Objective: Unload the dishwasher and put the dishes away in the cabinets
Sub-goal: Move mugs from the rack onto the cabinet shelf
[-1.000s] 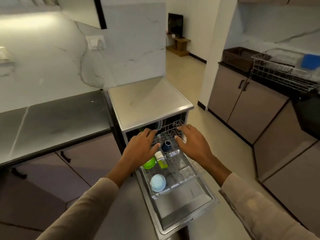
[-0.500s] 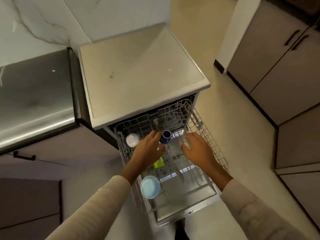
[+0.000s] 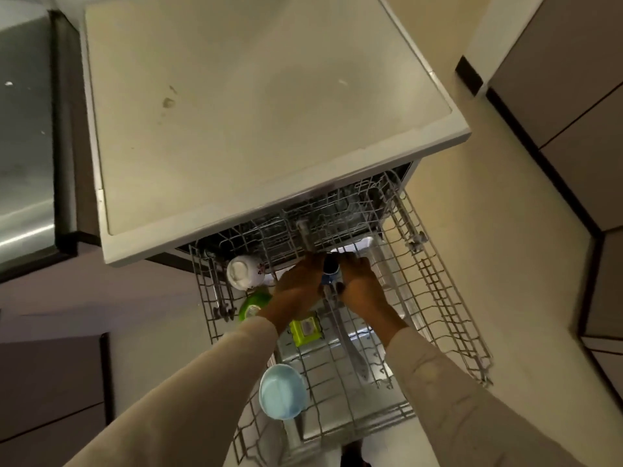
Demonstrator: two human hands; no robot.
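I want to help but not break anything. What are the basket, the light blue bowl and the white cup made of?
Basket: thin crossing wires, so likely metal with a smooth grey coat.
Light blue bowl: dull, even colour, probably plastic, though I can't be sure.
White cup: shiny with a small flower print, so likely ceramic; that one could break.

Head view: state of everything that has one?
rack: pulled out of the dishwasher
blue cup: in the rack, between both hands
left hand: fingers at the blue cup, grip unclear
right hand: fingers at the blue cup, grip unclear
white cup: upside down in rack
light blue bowl: upside down
green bowl: partly hidden, pose unclear
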